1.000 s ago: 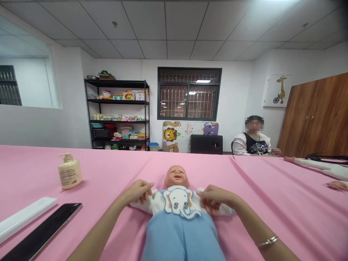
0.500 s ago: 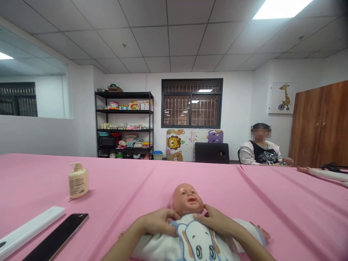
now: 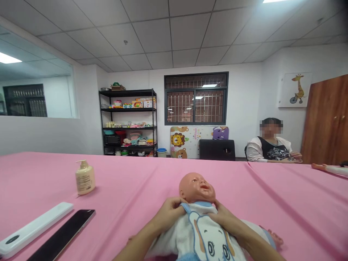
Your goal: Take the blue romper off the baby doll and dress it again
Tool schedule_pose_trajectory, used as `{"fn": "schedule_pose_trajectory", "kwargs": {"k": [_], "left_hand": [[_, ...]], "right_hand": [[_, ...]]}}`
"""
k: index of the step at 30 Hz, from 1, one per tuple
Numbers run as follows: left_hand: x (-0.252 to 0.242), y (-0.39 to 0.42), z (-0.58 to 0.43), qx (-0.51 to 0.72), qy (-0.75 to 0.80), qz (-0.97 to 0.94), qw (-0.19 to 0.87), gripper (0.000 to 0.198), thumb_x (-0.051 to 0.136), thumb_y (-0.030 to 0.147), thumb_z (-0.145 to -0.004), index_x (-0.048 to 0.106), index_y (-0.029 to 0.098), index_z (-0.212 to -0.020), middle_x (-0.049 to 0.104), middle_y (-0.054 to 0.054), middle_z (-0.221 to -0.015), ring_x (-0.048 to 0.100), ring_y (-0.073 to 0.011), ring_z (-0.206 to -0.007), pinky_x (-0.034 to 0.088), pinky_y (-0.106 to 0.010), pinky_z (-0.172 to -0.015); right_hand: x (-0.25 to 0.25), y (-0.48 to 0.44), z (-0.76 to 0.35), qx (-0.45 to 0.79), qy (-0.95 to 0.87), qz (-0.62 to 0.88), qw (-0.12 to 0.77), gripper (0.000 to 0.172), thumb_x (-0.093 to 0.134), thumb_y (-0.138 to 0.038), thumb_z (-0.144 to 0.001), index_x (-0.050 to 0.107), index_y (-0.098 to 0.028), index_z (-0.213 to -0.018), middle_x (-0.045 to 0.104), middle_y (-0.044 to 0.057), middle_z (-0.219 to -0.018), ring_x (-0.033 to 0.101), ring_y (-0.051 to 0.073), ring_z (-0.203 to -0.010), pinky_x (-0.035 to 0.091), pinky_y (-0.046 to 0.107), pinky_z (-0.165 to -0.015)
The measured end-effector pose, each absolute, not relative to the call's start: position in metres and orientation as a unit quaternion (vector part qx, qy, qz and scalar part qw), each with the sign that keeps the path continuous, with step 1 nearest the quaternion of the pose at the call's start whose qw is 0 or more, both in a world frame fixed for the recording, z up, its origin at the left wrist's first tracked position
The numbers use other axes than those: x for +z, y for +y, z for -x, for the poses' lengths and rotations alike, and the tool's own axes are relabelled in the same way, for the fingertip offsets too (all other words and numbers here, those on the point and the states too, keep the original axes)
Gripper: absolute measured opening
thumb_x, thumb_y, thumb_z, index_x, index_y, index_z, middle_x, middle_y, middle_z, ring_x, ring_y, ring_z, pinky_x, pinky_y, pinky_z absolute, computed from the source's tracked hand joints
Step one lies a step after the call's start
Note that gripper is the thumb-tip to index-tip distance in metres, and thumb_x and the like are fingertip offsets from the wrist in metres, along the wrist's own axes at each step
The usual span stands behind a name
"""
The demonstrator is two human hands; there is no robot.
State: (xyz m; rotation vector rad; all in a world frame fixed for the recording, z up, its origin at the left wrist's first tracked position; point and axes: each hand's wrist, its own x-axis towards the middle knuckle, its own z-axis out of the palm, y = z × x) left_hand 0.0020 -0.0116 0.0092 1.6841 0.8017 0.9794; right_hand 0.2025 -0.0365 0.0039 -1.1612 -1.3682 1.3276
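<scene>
**Doll on counter, both hands gripping near neck**

Doll point(image 3: 203, 224) on its back on the pink-covered counter point(image 3: 116, 195), directly ahead. Left hand point(image 3: 170, 211) pinching its clothing by the collar; right hand point(image 3: 227, 219) gripping opposite shoulder, thumb on chest, other fingers partly hidden. Containers: cream pump bottle point(image 3: 85, 179) upright on counter, well left of doll, contents can't be seen. Phone point(image 3: 65, 233) and long white object point(image 3: 38, 227) lie nearer. Back rack point(image 3: 130, 93): cardboard box point(image 3: 117, 88) up top, something green in it; metal bowl point(image 3: 106, 89) beside it, inside not visible; printed cartons point(image 3: 137, 104) one shelf down. Blue-topped bucket point(image 3: 162, 153) beside rack.
</scene>
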Motion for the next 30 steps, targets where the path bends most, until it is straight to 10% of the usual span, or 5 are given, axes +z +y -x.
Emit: {"fn": "schedule_pose_trajectory", "kwargs": {"k": [13,24,30], "left_hand": [[0.024,0.002,0.039,0.315,0.333,-0.696,0.553,0.048,0.062,0.057,-0.067,0.040,0.015,-0.063,0.028,0.006,-0.057,0.024,-0.0065,-0.052,0.017,-0.021,-0.048],[0.001,-0.043,-0.012,0.347,0.297,-0.879,0.136,0.028,0.046,0.041,-0.085,0.055,0.018,-0.071,0.055,-0.006,-0.069,0.048,-0.0162,-0.066,0.034,-0.028,-0.063],[-0.021,-0.026,-0.023,0.415,0.372,-0.720,0.413,0.047,0.038,0.061,-0.082,0.049,0.017,-0.070,0.048,-0.001,-0.064,0.046,-0.0135,-0.058,0.037,-0.025,-0.056]], "right_hand": [[0.013,-0.016,-0.234,0.422,-0.435,0.525,0.597,0.071,0.071,-0.036,-0.055,0.041,-0.014,-0.115,0.064,0.002,-0.069,0.063,0.021,-0.065,0.051,0.031,-0.062],[-0.014,0.015,-0.301,0.298,-0.233,0.671,0.638,0.101,0.073,-0.055,-0.047,0.034,-0.007,-0.127,0.057,0.019,-0.113,0.058,0.030,-0.101,0.049,0.036,-0.085],[-0.009,0.013,-0.286,0.377,-0.270,0.560,0.687,0.086,0.073,-0.052,-0.049,0.039,-0.014,-0.118,0.063,0.012,-0.101,0.064,0.025,-0.083,0.054,0.032,-0.069]]}}
